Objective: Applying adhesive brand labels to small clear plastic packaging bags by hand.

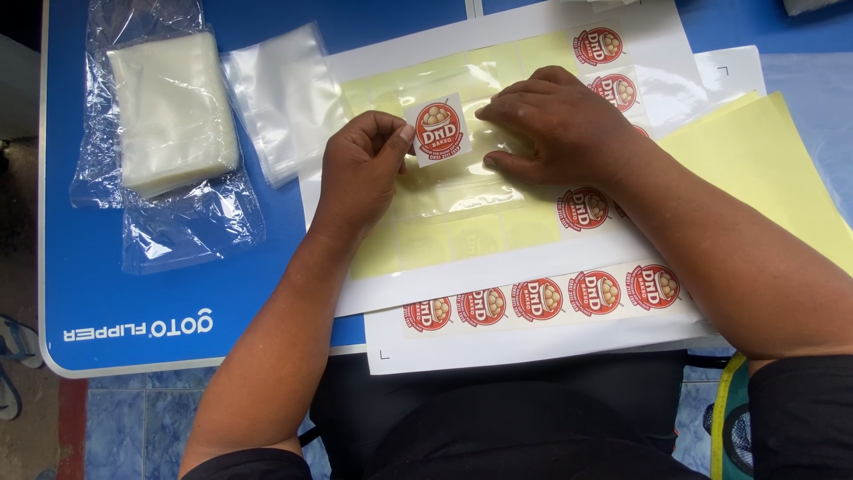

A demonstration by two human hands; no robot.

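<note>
Pressing a square white sticker with a round red emblem (pixel 439 130) onto a clear plastic pouch (pixel 462 182) atop the yellow-backed sticker sheet (pixel 533 233), your left hand (pixel 360 169) pinches its edge while your right hand (pixel 560 124) lies flat, fingers together. Smooth it from the middle outward, keeping the pouch taut. Farther off, the pouch's outline is hard to trace, and the stack of clear bags (pixel 173 111) blurs in glare.
</note>
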